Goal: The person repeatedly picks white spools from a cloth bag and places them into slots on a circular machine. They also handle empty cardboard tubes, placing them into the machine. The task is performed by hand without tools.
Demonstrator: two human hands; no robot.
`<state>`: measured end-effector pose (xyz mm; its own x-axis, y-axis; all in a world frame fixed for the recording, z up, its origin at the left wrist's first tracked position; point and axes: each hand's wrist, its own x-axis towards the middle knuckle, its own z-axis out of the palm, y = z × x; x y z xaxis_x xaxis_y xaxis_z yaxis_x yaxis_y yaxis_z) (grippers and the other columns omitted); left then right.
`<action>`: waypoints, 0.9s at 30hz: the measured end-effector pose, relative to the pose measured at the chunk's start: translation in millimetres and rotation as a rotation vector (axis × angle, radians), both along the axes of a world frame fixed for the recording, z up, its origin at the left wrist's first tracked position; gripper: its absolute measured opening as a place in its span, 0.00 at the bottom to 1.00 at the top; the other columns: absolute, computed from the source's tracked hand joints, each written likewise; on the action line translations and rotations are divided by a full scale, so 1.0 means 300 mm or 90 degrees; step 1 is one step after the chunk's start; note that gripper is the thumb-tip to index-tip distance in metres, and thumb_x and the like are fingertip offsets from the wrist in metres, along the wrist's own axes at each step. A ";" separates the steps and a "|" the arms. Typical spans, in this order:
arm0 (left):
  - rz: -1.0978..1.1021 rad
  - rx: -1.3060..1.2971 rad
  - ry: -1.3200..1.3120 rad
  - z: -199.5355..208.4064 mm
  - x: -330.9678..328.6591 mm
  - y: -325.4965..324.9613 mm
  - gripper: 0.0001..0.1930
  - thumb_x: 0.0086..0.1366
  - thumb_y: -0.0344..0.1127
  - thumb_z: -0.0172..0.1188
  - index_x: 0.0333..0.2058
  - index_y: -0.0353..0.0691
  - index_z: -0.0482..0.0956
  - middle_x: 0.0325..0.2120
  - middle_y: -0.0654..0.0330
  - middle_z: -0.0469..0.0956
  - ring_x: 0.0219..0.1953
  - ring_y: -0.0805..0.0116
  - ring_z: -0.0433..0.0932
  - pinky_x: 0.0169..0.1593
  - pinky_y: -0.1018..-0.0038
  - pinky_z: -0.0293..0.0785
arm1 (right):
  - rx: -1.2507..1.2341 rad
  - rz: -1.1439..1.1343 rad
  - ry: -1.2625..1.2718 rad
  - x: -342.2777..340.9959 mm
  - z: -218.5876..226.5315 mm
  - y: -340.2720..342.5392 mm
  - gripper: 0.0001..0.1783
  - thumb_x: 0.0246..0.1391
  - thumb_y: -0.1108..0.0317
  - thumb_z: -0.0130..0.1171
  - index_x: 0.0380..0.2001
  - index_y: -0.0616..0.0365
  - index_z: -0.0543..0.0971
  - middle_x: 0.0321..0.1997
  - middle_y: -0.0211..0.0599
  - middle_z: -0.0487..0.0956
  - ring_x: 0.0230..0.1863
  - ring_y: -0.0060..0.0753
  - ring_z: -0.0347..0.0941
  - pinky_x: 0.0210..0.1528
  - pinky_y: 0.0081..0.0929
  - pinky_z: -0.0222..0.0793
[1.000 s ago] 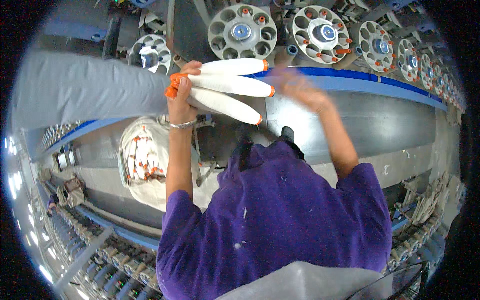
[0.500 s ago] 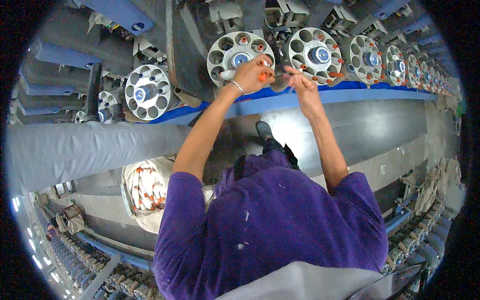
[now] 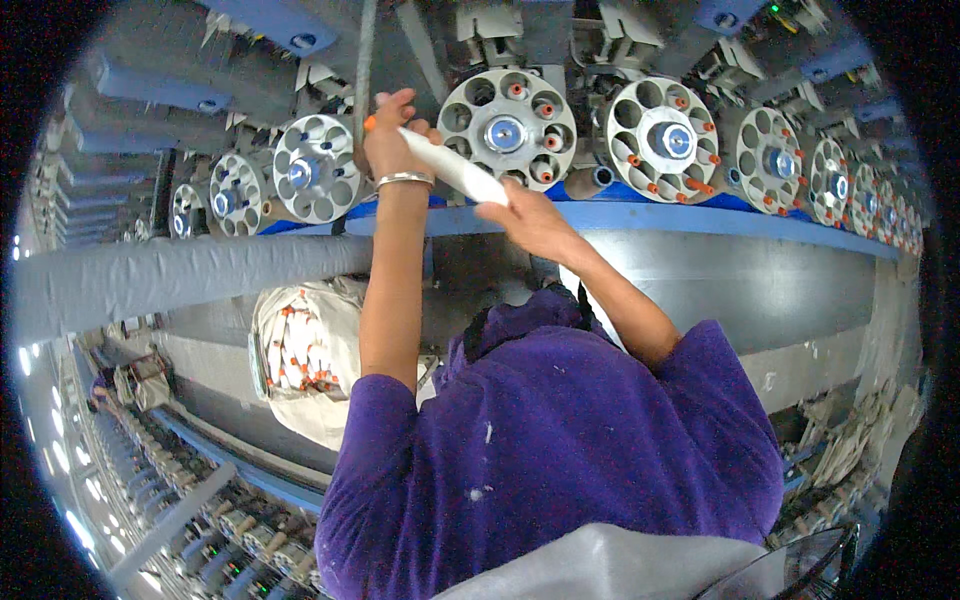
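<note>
A white yarn bobbin (image 3: 455, 170) slants between my hands, its wound end toward the lower right. My left hand (image 3: 397, 150), with a bangle at the wrist, is closed round its upper part; an orange tip pokes out on the far side of that hand. My right hand (image 3: 540, 222) is closed at the lower end, fingertips against the white yarn. Just beyond, a round magazine (image 3: 505, 133) with a blue hub has several orange-tipped bobbins in its pockets. A grey upright post (image 3: 366, 60) stands close behind my left hand.
More round magazines (image 3: 668, 140) run along the machine to both sides, above a blue rail (image 3: 720, 228). A thick grey padded tube (image 3: 170, 275) crosses at left. Below it, a cloth sack (image 3: 345, 300) holds many white bobbins with orange tips. Another machine row lies behind me.
My left hand has moved left, away from the magazine, with the bobbin now stretched out plainly in view. My right hand has come left and down to its lower end. The view has shifted slightly.
</note>
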<state>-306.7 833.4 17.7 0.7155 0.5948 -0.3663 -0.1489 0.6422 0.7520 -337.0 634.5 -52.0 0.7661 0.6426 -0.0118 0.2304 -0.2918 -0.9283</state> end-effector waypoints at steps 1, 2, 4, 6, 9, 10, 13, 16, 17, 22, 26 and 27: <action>0.076 -0.012 -0.001 0.005 -0.016 0.022 0.17 0.68 0.46 0.53 0.34 0.35 0.75 0.27 0.64 0.63 0.19 0.73 0.60 0.19 0.71 0.60 | 0.062 0.008 -0.013 -0.003 -0.045 -0.039 0.19 0.62 0.52 0.53 0.33 0.60 0.71 0.26 0.37 0.72 0.29 0.33 0.71 0.32 0.31 0.68; 0.113 -0.022 -0.004 0.006 -0.032 0.041 0.16 0.68 0.46 0.53 0.33 0.36 0.75 0.26 0.64 0.63 0.19 0.72 0.60 0.19 0.71 0.61 | 0.115 0.023 0.305 0.007 -0.092 -0.107 0.17 0.63 0.53 0.51 0.29 0.55 0.70 0.23 0.30 0.68 0.24 0.26 0.66 0.25 0.26 0.62; 0.169 -0.023 -0.007 0.008 -0.069 0.075 0.16 0.69 0.45 0.52 0.31 0.37 0.74 0.24 0.65 0.62 0.19 0.72 0.60 0.20 0.71 0.62 | 0.376 0.023 0.578 0.039 -0.170 -0.249 0.16 0.65 0.54 0.48 0.23 0.44 0.66 0.17 0.15 0.59 0.15 0.12 0.52 0.15 0.13 0.45; 0.181 -0.031 0.003 0.011 -0.098 0.091 0.17 0.69 0.45 0.51 0.30 0.37 0.74 0.24 0.64 0.62 0.19 0.72 0.60 0.20 0.71 0.63 | 0.580 -0.221 0.677 0.192 -0.196 -0.402 0.19 0.66 0.54 0.44 0.20 0.45 0.64 0.16 0.17 0.56 0.14 0.17 0.50 0.15 0.20 0.46; 0.203 -0.032 -0.016 0.006 -0.108 0.071 0.16 0.69 0.44 0.51 0.30 0.37 0.74 0.24 0.64 0.61 0.20 0.71 0.60 0.21 0.71 0.64 | 0.732 -0.512 0.537 0.373 -0.149 -0.515 0.15 0.63 0.61 0.46 0.22 0.50 0.69 0.22 0.24 0.68 0.19 0.21 0.57 0.22 0.19 0.54; 0.209 -0.036 -0.022 0.004 -0.106 0.060 0.16 0.68 0.45 0.52 0.29 0.37 0.74 0.25 0.64 0.62 0.21 0.71 0.61 0.21 0.71 0.64 | 0.641 -0.583 0.517 0.385 -0.122 -0.501 0.14 0.62 0.62 0.47 0.23 0.52 0.70 0.25 0.27 0.71 0.21 0.24 0.63 0.27 0.20 0.59; 0.215 0.006 -0.014 0.006 -0.087 0.039 0.16 0.67 0.45 0.53 0.28 0.37 0.75 0.26 0.64 0.62 0.22 0.71 0.62 0.21 0.71 0.65 | 0.096 -0.283 0.036 0.269 -0.057 -0.303 0.21 0.55 0.63 0.58 0.52 0.57 0.73 0.44 0.40 0.77 0.45 0.29 0.75 0.47 0.26 0.68; 0.143 -0.054 -0.016 0.034 -0.088 0.068 0.16 0.66 0.44 0.55 0.28 0.36 0.75 0.23 0.62 0.64 0.21 0.70 0.63 0.22 0.69 0.66 | 0.270 0.183 0.372 0.111 0.015 -0.105 0.24 0.52 0.66 0.61 0.53 0.59 0.71 0.32 0.31 0.78 0.34 0.24 0.73 0.37 0.24 0.70; 0.109 -0.084 -0.016 0.046 -0.100 0.086 0.15 0.66 0.44 0.55 0.28 0.36 0.76 0.22 0.62 0.65 0.21 0.69 0.63 0.22 0.69 0.66 | 0.290 0.376 0.480 0.099 0.047 -0.092 0.24 0.52 0.67 0.61 0.52 0.59 0.71 0.30 0.28 0.77 0.32 0.22 0.72 0.34 0.23 0.69; 0.280 -0.013 -0.011 -0.049 -0.161 0.083 0.14 0.66 0.43 0.53 0.27 0.40 0.77 0.18 0.62 0.71 0.19 0.69 0.71 0.21 0.71 0.68 | 0.343 -0.187 0.547 0.280 0.107 -0.298 0.09 0.63 0.66 0.48 0.27 0.49 0.68 0.21 0.20 0.64 0.21 0.15 0.58 0.24 0.19 0.56; 0.292 0.577 -0.024 -0.366 -0.063 -0.090 0.11 0.65 0.37 0.53 0.31 0.39 0.82 0.29 0.59 0.80 0.34 0.64 0.79 0.41 0.71 0.74 | 0.229 -0.122 0.383 0.271 0.022 -0.262 0.11 0.64 0.66 0.51 0.31 0.60 0.77 0.23 0.21 0.68 0.21 0.14 0.58 0.25 0.16 0.56; 0.254 0.573 -0.015 -0.443 -0.041 -0.125 0.09 0.62 0.34 0.55 0.33 0.40 0.83 0.34 0.56 0.81 0.40 0.59 0.78 0.47 0.67 0.71 | 0.167 -0.053 0.337 0.239 0.012 -0.208 0.11 0.62 0.66 0.54 0.32 0.61 0.80 0.25 0.22 0.70 0.22 0.14 0.61 0.26 0.15 0.58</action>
<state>-318.9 795.9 -115.1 0.4023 0.8445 0.3536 -0.2519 -0.2693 0.9295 -265.4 572.1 -48.5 0.7469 0.6143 -0.2546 -0.2973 -0.0340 -0.9542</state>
